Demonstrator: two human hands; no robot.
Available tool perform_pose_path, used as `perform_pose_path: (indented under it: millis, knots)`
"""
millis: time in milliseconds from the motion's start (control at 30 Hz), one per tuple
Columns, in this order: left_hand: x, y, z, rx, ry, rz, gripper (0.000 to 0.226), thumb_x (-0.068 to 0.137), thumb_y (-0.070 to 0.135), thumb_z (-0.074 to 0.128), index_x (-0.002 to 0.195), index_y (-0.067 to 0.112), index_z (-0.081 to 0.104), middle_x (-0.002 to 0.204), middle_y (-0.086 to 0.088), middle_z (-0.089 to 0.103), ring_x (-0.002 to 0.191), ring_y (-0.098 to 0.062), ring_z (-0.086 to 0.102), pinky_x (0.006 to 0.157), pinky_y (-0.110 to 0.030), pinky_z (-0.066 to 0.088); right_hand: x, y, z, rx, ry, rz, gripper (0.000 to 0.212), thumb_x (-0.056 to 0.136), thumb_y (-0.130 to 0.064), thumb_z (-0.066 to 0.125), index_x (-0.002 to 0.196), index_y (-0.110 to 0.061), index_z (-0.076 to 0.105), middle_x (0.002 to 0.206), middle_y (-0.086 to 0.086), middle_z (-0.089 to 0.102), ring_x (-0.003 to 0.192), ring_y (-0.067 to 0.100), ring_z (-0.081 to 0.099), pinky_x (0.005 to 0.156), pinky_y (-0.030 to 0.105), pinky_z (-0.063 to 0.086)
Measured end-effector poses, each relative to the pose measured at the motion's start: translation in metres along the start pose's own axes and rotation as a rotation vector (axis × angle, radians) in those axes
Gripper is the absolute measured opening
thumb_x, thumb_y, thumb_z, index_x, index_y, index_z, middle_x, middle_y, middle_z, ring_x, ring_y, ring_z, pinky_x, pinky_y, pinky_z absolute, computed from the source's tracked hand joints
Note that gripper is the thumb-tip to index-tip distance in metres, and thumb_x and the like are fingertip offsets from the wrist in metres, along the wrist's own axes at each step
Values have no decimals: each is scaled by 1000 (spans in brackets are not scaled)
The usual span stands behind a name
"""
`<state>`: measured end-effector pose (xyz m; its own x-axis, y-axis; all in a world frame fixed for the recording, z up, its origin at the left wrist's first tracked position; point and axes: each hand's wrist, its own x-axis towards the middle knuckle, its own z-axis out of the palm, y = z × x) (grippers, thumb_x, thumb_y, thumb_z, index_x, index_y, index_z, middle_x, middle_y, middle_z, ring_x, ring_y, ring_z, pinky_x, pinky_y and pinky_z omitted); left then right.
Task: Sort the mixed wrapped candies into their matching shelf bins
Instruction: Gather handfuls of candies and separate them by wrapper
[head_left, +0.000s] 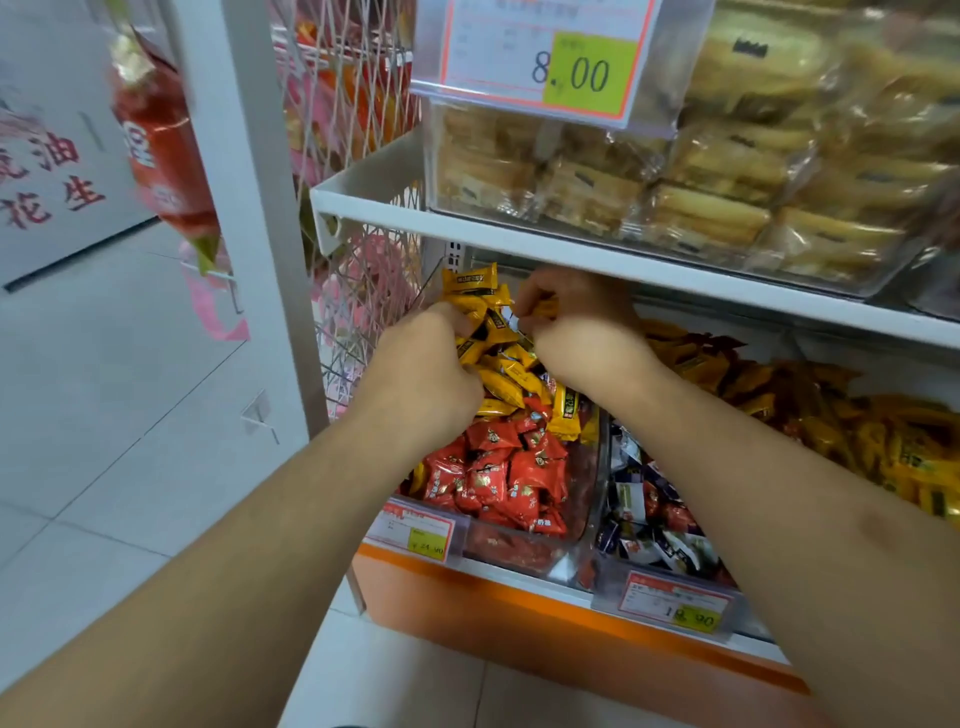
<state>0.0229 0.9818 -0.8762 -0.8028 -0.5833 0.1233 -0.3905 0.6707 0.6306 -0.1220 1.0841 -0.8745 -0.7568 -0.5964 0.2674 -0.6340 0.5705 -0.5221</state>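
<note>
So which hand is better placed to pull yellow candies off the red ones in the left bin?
Probably the left hand: it grips yellow candies just above the red candies. The right hand is farther back.

Bright, even shop light with soft shadows under the shelf above the hands. The red packet far left smears with blur. Straight edges bow outward toward the corners.
</note>
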Motion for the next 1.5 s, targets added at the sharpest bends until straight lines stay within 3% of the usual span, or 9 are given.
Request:
perform_pose_path:
  millis: [233, 433, 533, 700, 1067, 1233, 1333, 1400, 1500]
  knots:
    - [-8, 15, 1, -116, -2, 163, 41, 93, 24, 71, 131, 30, 58, 119, 8, 65, 108, -10, 62, 95, -29, 51, -47, -6, -30, 411, -77, 51, 29, 100, -1, 61, 119, -23, 61, 109, -8, 70, 82, -1, 73, 79, 24, 60]
    - [-11, 14, 2, -185, -13, 196, 28, 92, 37, 73, 120, 38, 66, 109, 15, 69, 100, -5, 64, 82, -28, 54, -69, -1, -42, 403, -176, 29, 18, 98, -26, 72, 110, -23, 60, 92, 2, 76, 86, 20, 74, 85, 45, 60]
    - [-9, 10, -2, -183, 13, 139, 15, 90, 37, 77, 104, 34, 72, 97, 15, 67, 91, -6, 66, 73, -23, 51, -68, 2, -43, 380, -149, 49, 17, 98, -35, 71, 111, -27, 64, 99, -9, 74, 94, 6, 70, 84, 31, 56]
    - [-5, 3, -5, -139, 105, 21, 19, 95, 31, 73, 112, 24, 67, 105, 4, 62, 88, -14, 61, 58, -16, 37, -52, 13, -41, 37, -73, 43, 26, 102, -19, 61, 126, -25, 61, 119, -5, 65, 101, 13, 62, 78, 26, 47]
    - [-1, 1, -4, -143, 84, 10, 21, 93, 30, 75, 111, 24, 66, 113, 5, 64, 91, -14, 57, 56, -10, 31, -21, 3, -8, -619, -227, 19, 37, 95, -50, 64, 122, -25, 70, 135, 12, 58, 131, 37, 46, 111, 47, 39]
    - [-2, 0, -8, -193, 71, 22, 27, 94, 29, 74, 120, 23, 68, 118, 7, 66, 88, -9, 59, 58, -9, 33, -29, 9, -11, -286, -100, 35, 19, 86, -29, 74, 103, -30, 65, 102, -2, 68, 96, 26, 65, 91, 39, 53]
    - [-4, 3, -9, -253, 63, 27, 21, 94, 30, 74, 114, 27, 68, 111, 10, 65, 81, -2, 58, 58, -14, 36, -42, 9, -23, -53, -28, 49, 21, 96, -27, 70, 116, -30, 64, 112, -11, 66, 77, 8, 63, 64, 21, 48]
    - [-8, 7, -10, -301, 49, 55, 19, 92, 29, 76, 109, 30, 68, 107, 12, 64, 76, -8, 63, 59, -20, 41, -53, 8, -35, 92, 6, 66, 24, 97, -28, 70, 120, -33, 65, 120, -14, 63, 89, 6, 61, 69, 16, 45]
    - [-15, 16, -11, -385, -8, 91, 21, 88, 26, 79, 102, 37, 67, 106, 12, 67, 70, -17, 70, 60, -30, 52, -73, 6, -55, 318, -25, 116, 24, 98, -29, 69, 120, -39, 66, 116, -11, 69, 96, 10, 68, 84, 32, 56]
